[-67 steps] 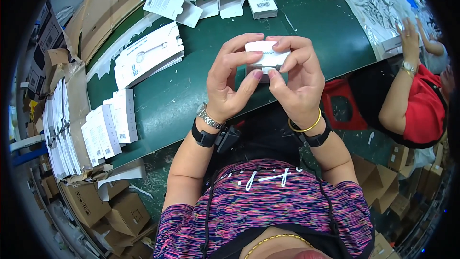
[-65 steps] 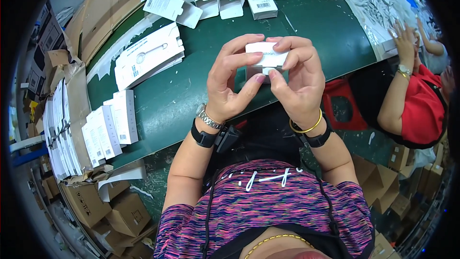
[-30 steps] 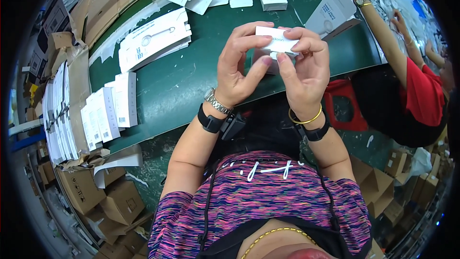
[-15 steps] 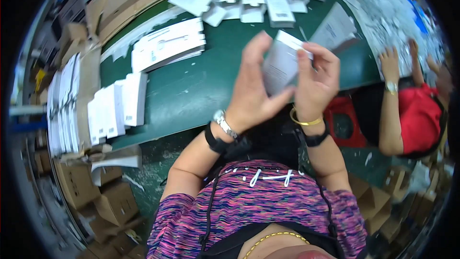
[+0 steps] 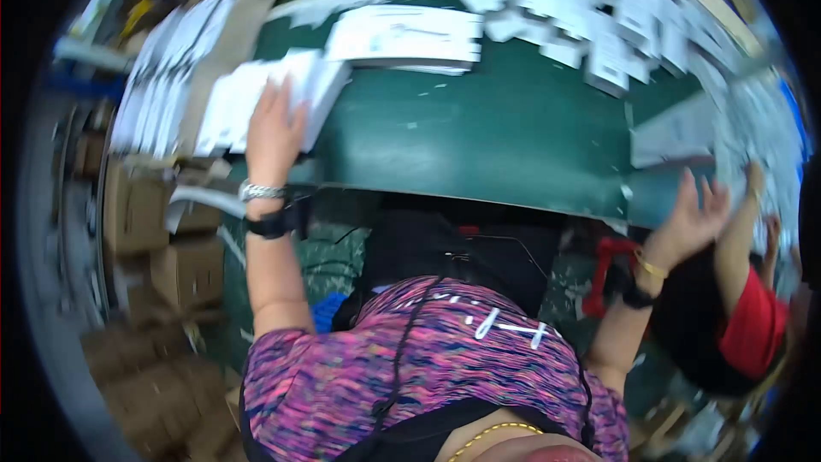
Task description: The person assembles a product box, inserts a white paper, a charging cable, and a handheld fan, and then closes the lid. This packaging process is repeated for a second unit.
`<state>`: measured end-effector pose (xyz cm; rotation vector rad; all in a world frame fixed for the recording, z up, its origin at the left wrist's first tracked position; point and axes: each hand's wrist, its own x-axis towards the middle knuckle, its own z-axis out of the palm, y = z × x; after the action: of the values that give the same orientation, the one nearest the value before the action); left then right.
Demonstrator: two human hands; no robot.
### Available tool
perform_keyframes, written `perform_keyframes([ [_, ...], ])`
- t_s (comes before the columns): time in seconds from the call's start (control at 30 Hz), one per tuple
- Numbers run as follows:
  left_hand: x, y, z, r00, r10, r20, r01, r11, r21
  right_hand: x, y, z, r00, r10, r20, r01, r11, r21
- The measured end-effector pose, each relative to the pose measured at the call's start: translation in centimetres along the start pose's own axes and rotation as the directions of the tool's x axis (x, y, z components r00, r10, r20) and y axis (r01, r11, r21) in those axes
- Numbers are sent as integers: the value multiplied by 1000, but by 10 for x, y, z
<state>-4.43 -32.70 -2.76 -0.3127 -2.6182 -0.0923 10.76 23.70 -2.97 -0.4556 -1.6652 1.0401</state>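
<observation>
My left hand (image 5: 275,133) reaches to the row of flat white cartons (image 5: 231,103) standing at the table's left edge. Its fingers are stretched out over the rightmost ones, and blur hides whether it touches them. My right hand (image 5: 691,216) is off to the right by the table's near edge, empty, fingers spread. Just beyond it a larger white carton (image 5: 676,130) lies at the right end of the green table (image 5: 479,137). A neat stack of white printed flat cartons (image 5: 406,36) lies right of and beyond my left hand.
Many small white boxes (image 5: 607,56) are heaped at the far right. Bundled white flats (image 5: 175,77) stand at the far left beside brown cardboard. Brown cartons (image 5: 188,272) sit on the floor at left. A co-worker's arm (image 5: 734,239) and red sleeve are close by my right hand.
Both hands held a white carton between them; now neither does. My left hand has gone left to the row of cartons, my right hand to the right. The view has turned left.
</observation>
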Motion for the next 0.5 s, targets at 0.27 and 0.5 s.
perform_keyframes([
  [0.27, 0, 45, 12, 1000, 11, -7, -10, 985, 173, 40, 59, 15, 869, 127, 478, -174, 983, 57],
  [0.5, -3, 254, -24, 910, 415, -11, -252, 531, -809, -22, 7, 53, 877, 130, 463, -85, 990, -116],
])
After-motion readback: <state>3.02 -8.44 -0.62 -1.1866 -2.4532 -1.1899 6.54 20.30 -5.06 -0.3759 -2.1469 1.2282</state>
